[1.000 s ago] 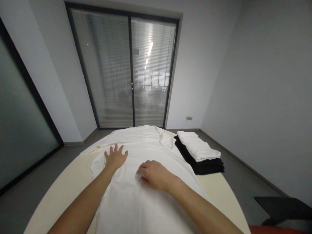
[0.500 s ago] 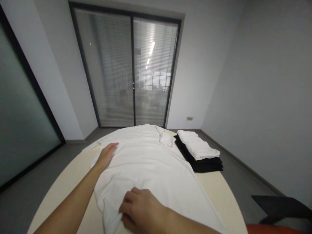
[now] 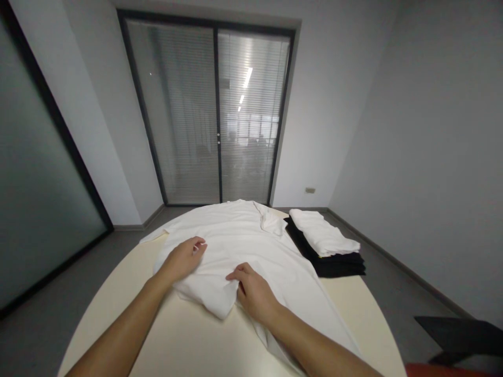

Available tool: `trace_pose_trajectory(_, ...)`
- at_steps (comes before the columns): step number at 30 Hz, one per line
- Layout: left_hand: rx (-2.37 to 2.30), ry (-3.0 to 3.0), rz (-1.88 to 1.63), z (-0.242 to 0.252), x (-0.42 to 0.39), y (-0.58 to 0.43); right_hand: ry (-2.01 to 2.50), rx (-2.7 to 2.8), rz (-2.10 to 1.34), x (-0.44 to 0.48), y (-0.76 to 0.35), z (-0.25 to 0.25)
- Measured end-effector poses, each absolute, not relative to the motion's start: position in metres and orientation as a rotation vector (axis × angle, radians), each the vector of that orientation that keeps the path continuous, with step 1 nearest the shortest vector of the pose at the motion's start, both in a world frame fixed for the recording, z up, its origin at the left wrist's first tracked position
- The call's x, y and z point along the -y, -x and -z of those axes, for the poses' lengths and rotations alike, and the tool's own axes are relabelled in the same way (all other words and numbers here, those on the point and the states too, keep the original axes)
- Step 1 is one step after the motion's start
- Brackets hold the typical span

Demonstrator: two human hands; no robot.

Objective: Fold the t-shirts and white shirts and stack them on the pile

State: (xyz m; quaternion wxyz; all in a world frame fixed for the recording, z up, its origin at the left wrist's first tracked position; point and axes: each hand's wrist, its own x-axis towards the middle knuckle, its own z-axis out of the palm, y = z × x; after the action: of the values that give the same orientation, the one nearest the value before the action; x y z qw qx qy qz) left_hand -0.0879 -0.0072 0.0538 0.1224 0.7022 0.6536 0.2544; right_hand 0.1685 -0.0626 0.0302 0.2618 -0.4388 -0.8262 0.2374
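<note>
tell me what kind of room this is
Likely an office meeting room: a sliding glass door with blinds, a round cream table holding a white shirt and folded clothes.

The T-shirt (image 3: 243, 241) is plain white. The desk (image 3: 188, 340) under it is pale cream. At the right, a folded white garment (image 3: 328, 238) tops a stack of black folded clothes (image 3: 340, 266). The floor (image 3: 58, 293) is mid grey and the walls (image 3: 412, 131) are light grey. The sliding door (image 3: 214, 115) has a black frame and blinds striped in fine grey horizontal slats. A black chair (image 3: 459, 335) shows at the lower right.
</note>
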Motion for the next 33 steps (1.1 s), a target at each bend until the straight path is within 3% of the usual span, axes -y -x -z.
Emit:
trace_pose_trajectory(6,-1.763,-2.133,-0.454,-0.064,0.027,0.069,1.197,2.321,-0.499,0.073,-0.164,-0.042)
trace_pose_trajectory(12,-1.684,-2.229,-0.605,-0.074,0.029,0.071,1.454,1.893,-0.968,0.048,-0.162,-0.029)
trace_pose_trajectory(15,-1.496,-2.47,-0.733,-0.079,0.034,0.065,1.378,1.668,-1.15,0.032,-0.167,-0.02)
trace_pose_trajectory(19,-1.256,-2.594,-0.567,-0.077,0.04,0.057,1.097,1.485,-1.259,0.018,-0.177,-0.012)
trace_pose_trajectory(24,-1.203,-2.532,-0.434,-0.073,0.043,0.052,1.08,1.491,-1.231,0.012,-0.181,-0.007)
trace_pose_trajectory(33,-1.329,-2.087,-0.997,-0.085,0.032,0.063,1.132,1.658,-1.227,0.037,-0.174,-0.033)
